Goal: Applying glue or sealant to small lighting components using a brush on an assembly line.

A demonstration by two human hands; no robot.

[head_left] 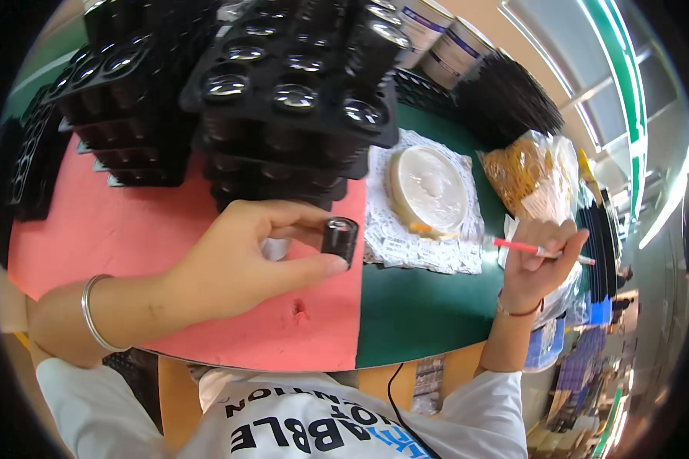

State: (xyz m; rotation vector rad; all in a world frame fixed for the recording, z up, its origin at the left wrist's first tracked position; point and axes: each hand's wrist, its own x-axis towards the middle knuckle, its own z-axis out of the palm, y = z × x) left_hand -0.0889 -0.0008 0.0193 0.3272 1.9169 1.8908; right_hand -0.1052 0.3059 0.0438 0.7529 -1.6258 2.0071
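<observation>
My left hand (245, 260) holds a small black cylinder with a glass end (339, 239) between thumb and fingers, above the pink mat (130, 229). My right hand (540, 256) grips a thin red-handled brush (520, 246), its tip reaching toward a round open tin of pale paste (430, 190). The tin rests on a white printed sheet (406, 249). Stacked black trays holding similar lens-topped cylinders (291, 92) stand just beyond my left hand.
More black tray stacks (115, 99) sit at the back left. A clear bag of yellow rubber bands (524, 172), a bundle of black sticks (509, 99) and two white tubs (444, 38) lie at the back right on the green tabletop (413, 314).
</observation>
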